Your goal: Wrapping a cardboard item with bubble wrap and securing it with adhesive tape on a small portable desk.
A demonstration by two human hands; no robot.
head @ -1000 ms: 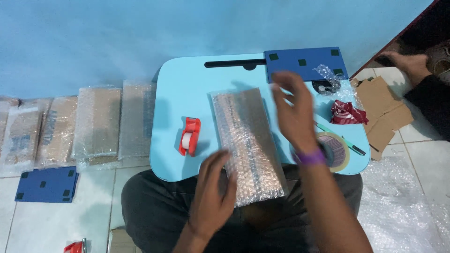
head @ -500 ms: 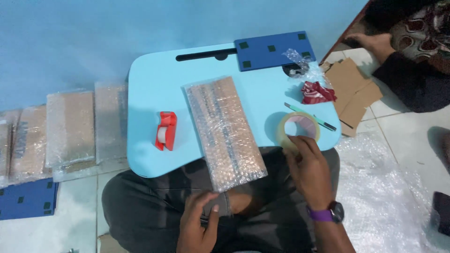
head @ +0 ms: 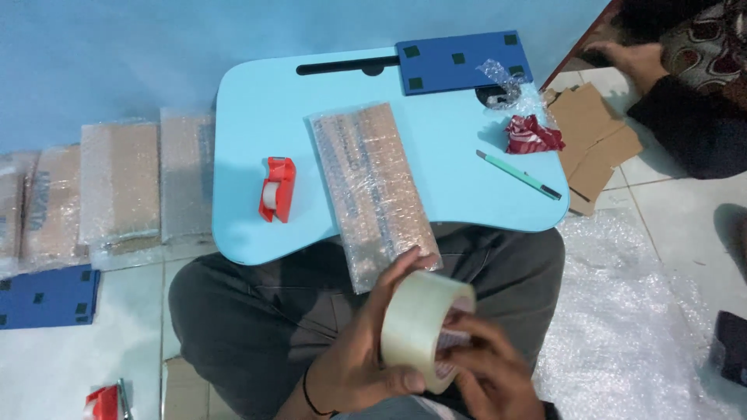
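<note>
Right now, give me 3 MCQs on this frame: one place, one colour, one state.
1. Where does the bubble-wrapped parcel lie?
A. on the lap desk
B. on the floor tiles
C. on the cardboard

2. What colour is the small tape dispenser?
A. green
B. red
C. yellow

3. What is the state of the clear tape roll?
A. lying on the desk
B. held in both hands
C. lying on the bubble wrap sheet

Key: 1 A, it lies mid-desk, its near end overhanging. 2 B, red body. 3 B, left hand and right hand grip it above the lap.

A home floor turned packing spot: white floor tiles [head: 677, 225] under a blue wall [head: 117, 54], a light-blue lap tabletop [head: 451, 163] across crossed legs, bubble-wrapped parcels [head: 117, 183] lined along the wall, flattened cardboard [head: 595, 144] and loose bubble wrap [head: 630, 327] spread around.
</note>
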